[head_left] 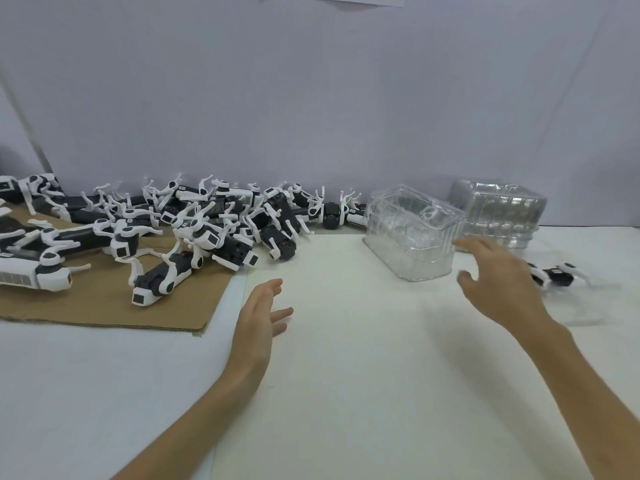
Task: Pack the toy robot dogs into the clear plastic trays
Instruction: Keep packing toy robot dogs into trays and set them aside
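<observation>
Both hands, left (258, 313) and right (498, 271), hover spread and empty; right nears tray (412, 233), evidently to fetch it for packing.

The toy robot dogs (207, 223), white and dark grey with thin white legs, lie in a tangled pile at the back left of the tabletop (346, 375), most on their sides or backs with legs pointing up, the nearer ones on a sheet of brown cardboard (104, 299). One separate dog (554, 276), blurred, lies at the far right. The clear plastic trays form two nested stacks: the nearer stack (415, 237) just right of the pile, the farther stack (498, 209) behind it, by the wall (311, 98).
</observation>
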